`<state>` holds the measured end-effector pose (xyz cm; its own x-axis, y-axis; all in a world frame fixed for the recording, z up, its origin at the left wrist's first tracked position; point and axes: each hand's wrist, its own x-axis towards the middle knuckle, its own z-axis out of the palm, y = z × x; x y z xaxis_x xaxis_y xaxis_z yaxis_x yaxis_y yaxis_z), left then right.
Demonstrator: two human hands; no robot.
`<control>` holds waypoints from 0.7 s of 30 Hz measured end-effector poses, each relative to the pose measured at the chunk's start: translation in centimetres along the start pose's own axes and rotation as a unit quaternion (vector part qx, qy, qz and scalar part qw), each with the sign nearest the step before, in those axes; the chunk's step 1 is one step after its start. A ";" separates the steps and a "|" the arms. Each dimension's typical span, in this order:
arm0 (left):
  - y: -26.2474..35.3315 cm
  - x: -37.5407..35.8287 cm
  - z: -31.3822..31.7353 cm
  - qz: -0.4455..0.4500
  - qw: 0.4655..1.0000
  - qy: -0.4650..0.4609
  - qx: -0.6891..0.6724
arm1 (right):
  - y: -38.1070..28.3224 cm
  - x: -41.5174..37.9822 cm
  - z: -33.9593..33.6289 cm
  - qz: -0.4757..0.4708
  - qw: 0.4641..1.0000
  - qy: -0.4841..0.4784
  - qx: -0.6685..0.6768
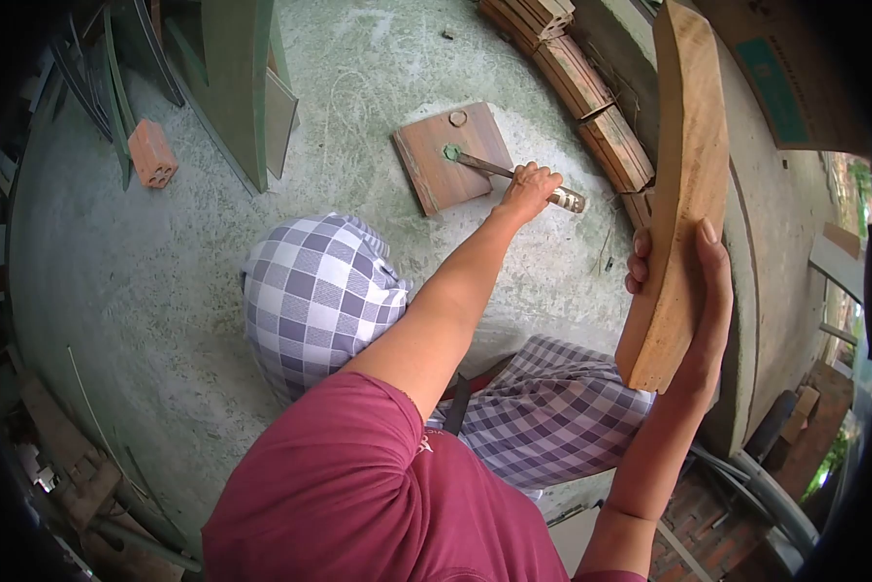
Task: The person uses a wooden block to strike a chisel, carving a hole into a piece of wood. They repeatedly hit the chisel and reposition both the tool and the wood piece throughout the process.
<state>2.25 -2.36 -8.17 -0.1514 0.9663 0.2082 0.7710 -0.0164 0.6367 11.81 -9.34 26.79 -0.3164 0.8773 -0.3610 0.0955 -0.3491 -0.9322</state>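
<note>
My left hand [528,191] is closed round the handle of a chisel [484,167], whose long metal shaft slants down to a wooden board [431,175] on the floor. The tip rests at a small green patch [451,152] on the board. Near the board's far edge shows a pale ring mark [458,118]. On the right, my right hand [710,276] grips a thick, slightly curved block of wood [686,145], held upright off the floor with the thumb along one side and fingertips round the other.
Stacked hollow bricks [576,78] run along a low concrete ledge [746,233] at the right. A single brick [152,153] stands by leaning green panels [232,87] at the left. A cardboard box [766,68] sits top right. My checkered-clad knees flank the concrete floor [164,291].
</note>
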 end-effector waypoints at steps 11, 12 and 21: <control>-0.3 5.2 -6.5 -0.089 0.932 0.341 -0.084 | 0.0 2.3 -2.4 -0.016 0.999 0.032 -0.026; -0.8 5.2 -6.8 -0.099 0.924 0.360 -0.088 | -0.2 2.5 -2.1 -0.013 0.999 0.026 -0.023; -2.1 4.4 -6.7 -0.109 0.902 0.409 -0.085 | 0.0 2.6 -1.3 0.006 1.000 0.011 -0.025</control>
<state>-4.22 0.22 -3.64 -0.7483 0.4387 0.4975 0.5713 0.0450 0.8195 12.24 -6.61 25.85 -0.2947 0.8800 -0.3724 0.1460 -0.3437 -0.9277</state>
